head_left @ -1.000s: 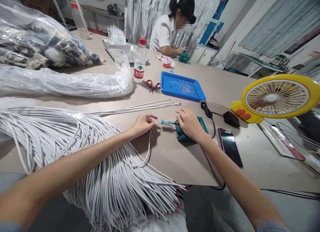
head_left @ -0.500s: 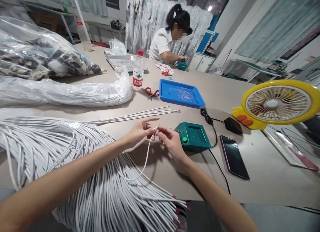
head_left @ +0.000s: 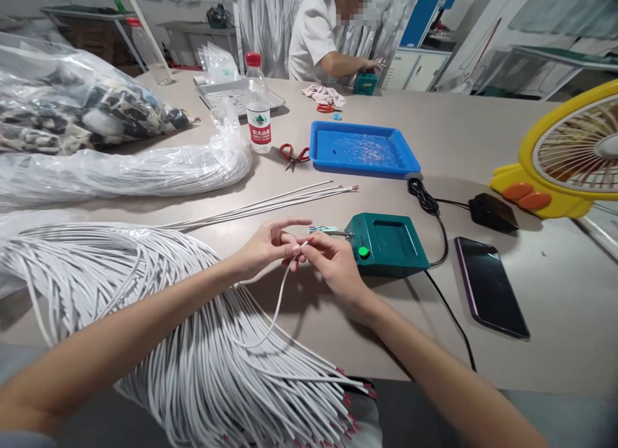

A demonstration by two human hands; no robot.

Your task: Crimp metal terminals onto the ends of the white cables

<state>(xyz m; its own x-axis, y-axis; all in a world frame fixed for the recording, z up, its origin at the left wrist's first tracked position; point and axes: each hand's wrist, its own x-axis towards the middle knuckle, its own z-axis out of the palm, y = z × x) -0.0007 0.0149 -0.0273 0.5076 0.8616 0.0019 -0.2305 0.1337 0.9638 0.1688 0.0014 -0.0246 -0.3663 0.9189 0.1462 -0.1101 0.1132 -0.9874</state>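
A white cable (head_left: 280, 300) curves up from the pile, and its reddish end sits between my two hands. My left hand (head_left: 268, 248) pinches it between thumb and finger, with the other fingers partly stretched out. My right hand (head_left: 333, 264) closes thumb and forefinger on the same cable at its tip. Just beyond the right hand stands a green machine (head_left: 386, 242) with a bright green button and a thin metal shaft pointing left. The large pile of white cables (head_left: 193, 345), many with red ends, spreads under my left forearm and over the table's front edge.
Several separate cables (head_left: 270, 203) lie behind my hands. Beyond are red-handled cutters (head_left: 292, 157), a blue tray (head_left: 362, 149) with scraps and a water bottle (head_left: 259, 113). At right lie a phone (head_left: 492, 287) and a yellow fan (head_left: 545, 184). A co-worker (head_left: 313, 36) sits opposite.
My right thumb and forefinger have come up against the cable tip beside my left fingers. The view has tilted down and shifted, bringing the machine's shaft into sight.
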